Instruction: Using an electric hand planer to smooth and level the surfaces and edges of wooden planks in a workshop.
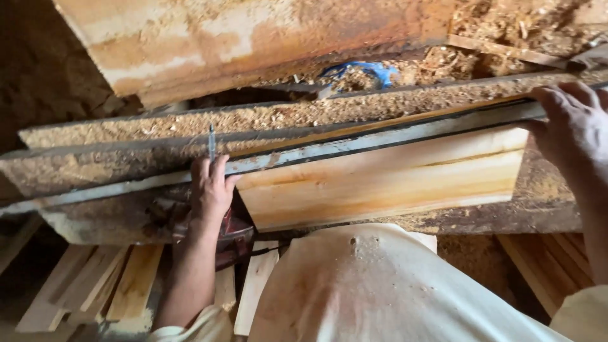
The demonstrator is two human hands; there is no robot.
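Observation:
A pale wooden board [380, 180] with orange streaks stands on edge against a long grey metal rail [329, 149] of a sawdust-covered bench. My left hand [210, 187] grips the board's left end at the rail and holds a thin pen [211, 140] upright between its fingers. My right hand [573, 123] rests with fingers curled over the rail above the board's right end. My cream shirt [373, 291] fills the lower middle.
A large rough timber slab [240, 44] lies across the back. Sawdust and shavings [506, 25] heap at the top right, with a blue scrap [367, 68] among them. Several cut planks [107, 285] lie on the floor at lower left and more planks [557, 266] at lower right.

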